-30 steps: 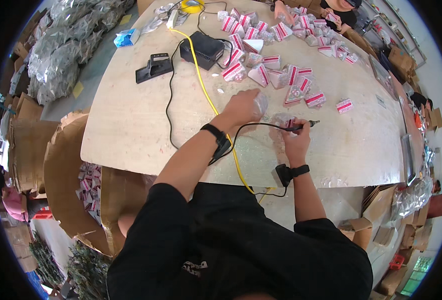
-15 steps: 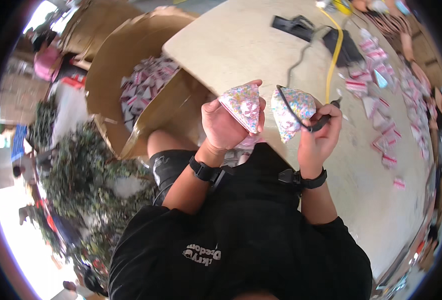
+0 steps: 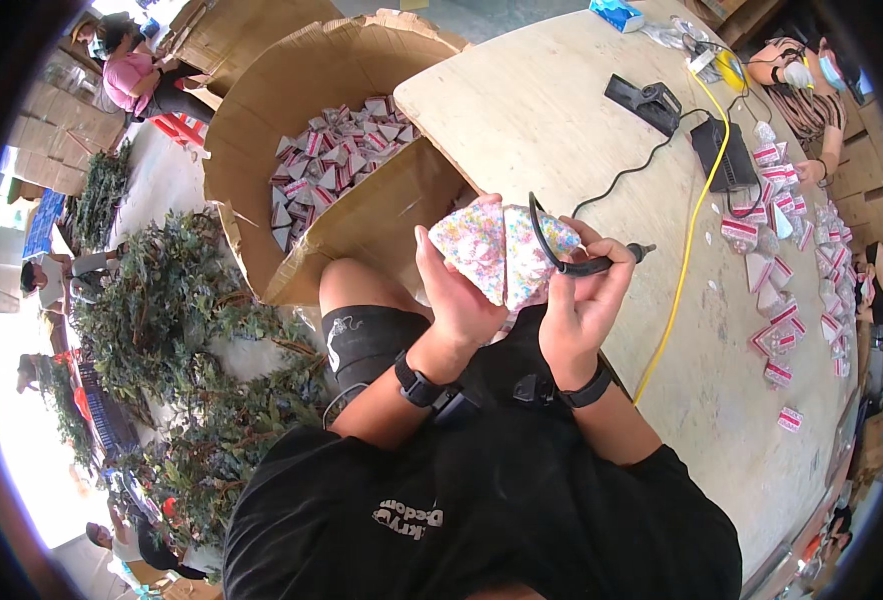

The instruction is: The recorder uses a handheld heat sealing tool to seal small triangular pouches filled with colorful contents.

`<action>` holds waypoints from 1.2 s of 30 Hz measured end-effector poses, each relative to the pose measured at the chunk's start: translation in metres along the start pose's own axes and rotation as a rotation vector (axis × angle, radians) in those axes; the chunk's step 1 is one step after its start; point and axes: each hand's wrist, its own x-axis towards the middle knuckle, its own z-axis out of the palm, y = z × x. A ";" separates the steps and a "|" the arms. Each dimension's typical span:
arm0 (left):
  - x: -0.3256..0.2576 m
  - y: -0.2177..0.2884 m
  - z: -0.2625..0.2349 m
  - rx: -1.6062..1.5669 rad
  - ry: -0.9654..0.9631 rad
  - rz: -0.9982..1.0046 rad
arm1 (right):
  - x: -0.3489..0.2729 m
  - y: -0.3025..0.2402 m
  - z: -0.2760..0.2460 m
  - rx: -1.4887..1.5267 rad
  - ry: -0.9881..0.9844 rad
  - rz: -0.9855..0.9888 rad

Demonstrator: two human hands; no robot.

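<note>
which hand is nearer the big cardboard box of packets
Left. The left hand holds a speckled pouch just beside the cardboard box; the right hand, gripping a black corded tool, is farther out, on the table side.

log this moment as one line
left hand: holds packets | right hand: holds packets, corded tool | left: open box

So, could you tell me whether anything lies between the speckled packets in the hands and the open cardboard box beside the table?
Nothing visible does: the speckled packets, held by the left hand and right hand, sit just past the near wall of the open cardboard box.
</note>
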 end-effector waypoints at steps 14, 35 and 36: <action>0.010 0.005 -0.035 -0.295 -0.224 -0.467 | 0.041 -0.007 -0.058 -0.510 0.166 -0.198; 0.030 0.051 -0.036 -0.124 -0.052 -0.107 | 0.028 -0.035 -0.086 -0.321 0.322 -0.133; 0.033 0.046 -0.040 -0.179 -0.155 -0.148 | 0.026 -0.034 -0.082 -0.345 0.259 -0.245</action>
